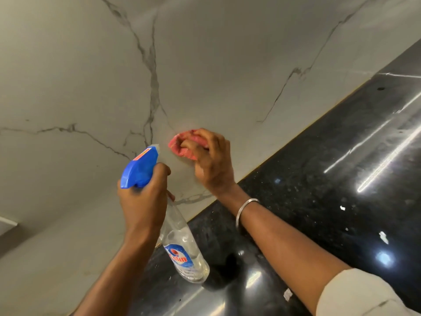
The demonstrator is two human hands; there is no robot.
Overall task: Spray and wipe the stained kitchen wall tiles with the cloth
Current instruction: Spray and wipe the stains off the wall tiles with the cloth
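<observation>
Tiles [205, 65] meet my right hand [210, 165], bunching the cloth [180, 147] against them; left hand [142, 199], just beside the cloth, grips the bottle [182, 242] above the counter [330, 179].

Right wrist: a slim silver-coloured metal bangle [245, 208], plain and polished, circles the arm just behind the right hand [211, 163].
Right sleeve: a pale cream cloth sleeve [364, 293], with a faint seam line, covers the upper arm; the forearm is bare.
Left arm: bare from the left hand [141, 201] to the frame's edge.
</observation>
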